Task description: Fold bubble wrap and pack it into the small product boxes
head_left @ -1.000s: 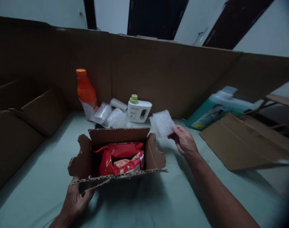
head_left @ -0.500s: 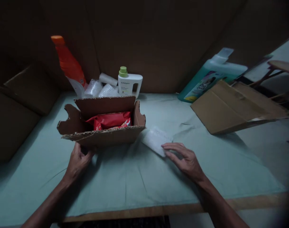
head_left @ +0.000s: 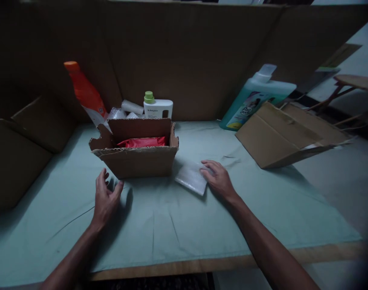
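A small open cardboard box (head_left: 138, 163) stands on the pale green cloth with its flaps up. Inside it, the top of a shiny red packet (head_left: 144, 141) shows; the rest is hidden by the front wall. Just in front of the box's left end is my left hand (head_left: 107, 197), fingers and thumb apart, holding nothing. My right hand (head_left: 218, 179) has its fingers and thumb at the right edge of a flat piece of bubble wrap (head_left: 190, 178), which lies on the cloth right of the box.
Behind the box are an orange bottle (head_left: 87, 92), rolled bubble wrap (head_left: 132, 106) and a white jug (head_left: 158, 108) with a green cap. At right, a teal bottle (head_left: 252, 102) leans behind a tilted cardboard box (head_left: 280, 135). Another carton (head_left: 14, 161) stands left. Cardboard panels (head_left: 186, 60) wall the back.
My left hand has come away from the box's front and opened. The box now sits farther back and upright. The bubble wrap has turned slightly, with my right hand farther over its right edge.
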Demonstrator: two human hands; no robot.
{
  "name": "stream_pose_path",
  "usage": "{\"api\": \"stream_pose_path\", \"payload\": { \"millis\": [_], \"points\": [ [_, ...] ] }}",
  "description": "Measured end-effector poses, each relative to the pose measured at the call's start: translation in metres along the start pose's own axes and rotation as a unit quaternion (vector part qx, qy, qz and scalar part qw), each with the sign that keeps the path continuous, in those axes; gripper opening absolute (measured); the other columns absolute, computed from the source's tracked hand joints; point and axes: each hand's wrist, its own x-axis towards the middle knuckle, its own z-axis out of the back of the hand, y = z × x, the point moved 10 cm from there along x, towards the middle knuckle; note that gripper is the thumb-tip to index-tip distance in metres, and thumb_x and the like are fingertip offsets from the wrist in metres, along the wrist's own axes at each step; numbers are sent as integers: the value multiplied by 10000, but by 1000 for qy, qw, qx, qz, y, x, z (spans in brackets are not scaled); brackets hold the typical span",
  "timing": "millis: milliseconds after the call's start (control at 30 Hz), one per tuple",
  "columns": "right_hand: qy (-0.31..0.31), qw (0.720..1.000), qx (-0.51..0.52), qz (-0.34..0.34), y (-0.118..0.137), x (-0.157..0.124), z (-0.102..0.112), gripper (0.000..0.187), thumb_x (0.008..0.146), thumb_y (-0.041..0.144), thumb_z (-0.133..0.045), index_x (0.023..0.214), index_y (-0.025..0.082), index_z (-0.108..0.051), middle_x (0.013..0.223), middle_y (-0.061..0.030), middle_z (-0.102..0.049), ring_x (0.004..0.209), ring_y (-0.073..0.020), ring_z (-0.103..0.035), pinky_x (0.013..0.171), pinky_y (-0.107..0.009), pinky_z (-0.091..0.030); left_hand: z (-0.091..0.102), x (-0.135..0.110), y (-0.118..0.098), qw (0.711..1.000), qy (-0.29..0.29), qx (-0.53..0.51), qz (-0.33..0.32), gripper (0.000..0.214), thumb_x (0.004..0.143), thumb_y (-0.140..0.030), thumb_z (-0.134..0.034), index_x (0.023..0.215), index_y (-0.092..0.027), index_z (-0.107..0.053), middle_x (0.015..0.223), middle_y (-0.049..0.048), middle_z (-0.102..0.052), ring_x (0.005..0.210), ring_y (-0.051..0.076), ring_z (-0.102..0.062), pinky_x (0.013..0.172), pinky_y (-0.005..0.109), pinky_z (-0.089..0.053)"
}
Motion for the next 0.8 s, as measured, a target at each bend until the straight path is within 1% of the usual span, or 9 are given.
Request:
{"api": "stream_pose_path", "payload": {
  "millis": [67, 167, 267, 333, 433, 500, 633, 700, 800],
  "points": [
    [-22, 999, 47, 18, 23, -12, 20, 172, 898, 371, -588, 900, 232, -690, 1149, -85, -736, 1105, -274, -658, 999, -470, -500, 9, -29, -20, 997, -31, 20, -74, 674, 875, -367, -646, 1485, -250, -384, 1487, 153, -455, 1383, 306, -456, 1118, 493, -419],
    [5, 991, 130, 40, 66, -29, 40, 189, 895, 398, -637, 932, 229, -715, 1018, -60, -756, 975, -241, -702, 887, -372, -558, -2, -67, -75, 976, 3, 9, -219, 710, 873, -307, -663, 1513, -288, -357, 1525, 134, -432, 1432, 305, -417, 1178, 524, -367],
    [84, 974, 197, 71, 115, -42, 38, 164, 895, 370, -665, 900, 222, -735, 939, -55, -763, 879, -218, -712, 777, -314, -569, -28, -78, -127, 953, 96, -40, -285, 861, 838, -365, -735, 1563, -298, -275, 1569, 139, -398, 1493, 332, -331, 1204, 564, -321],
    [108, 960, 248, 73, 136, -47, 35, 156, 885, 366, -694, 861, 218, -738, 919, -55, -760, 830, -203, -701, 721, -291, -559, -52, -75, -146, 932, 206, -79, -286, 848, 808, -442, -774, 1532, -288, -362, 1550, 137, -447, 1494, 352, -327, 1212, 585, -288],
    [77, 926, 369, -22, 132, -47, 30, 248, 848, 458, -742, 829, 212, -722, 742, -22, -697, 601, -143, -596, 533, -240, -480, -83, -76, -141, 881, 393, -147, -218, 746, 723, -560, -821, 1361, -253, -588, 1482, 141, -534, 1408, 377, -442, 1198, 582, -289],
    [60, 875, 467, -107, 119, -49, 16, 314, 796, 515, -782, 797, 213, -696, 637, 15, -618, 509, -109, -499, 473, -219, -420, -89, -80, -125, 845, 466, -221, -145, 862, 640, -636, -846, 1358, -232, -591, 1458, 150, -547, 1364, 375, -478, 1182, 556, -307],
    [65, 799, 558, -216, 104, -59, -34, 373, 705, 537, -841, 738, 215, -654, 662, 22, -633, 593, -130, -554, 597, -247, -495, -91, -90, -98, 801, 485, -350, 6, 921, 660, -575, -867, 1436, -227, -513, 1335, 124, -616, 1253, 299, -550, 1096, 446, -400],
    [87, 798, 539, -256, 95, -67, -60, 379, 741, 573, -793, 777, 214, -677, 743, -5, -688, 687, -173, -617, 677, -288, -531, -96, -100, -87, 795, 490, -349, 76, 697, 740, -490, -839, 1328, -184, -620, 1185, 109, -680, 1089, 248, -617, 973, 373, -467],
    [107, 835, 472, -262, 79, -77, -77, 433, 800, 621, -711, 934, 209, -725, 986, -57, -745, 918, -240, -672, 844, -344, -541, -95, -106, -68, 804, 447, -356, 161, 515, 796, -472, -786, 1182, -140, -708, 938, 64, -698, 805, 162, -612, 756, 275, -475]
  ]
}}
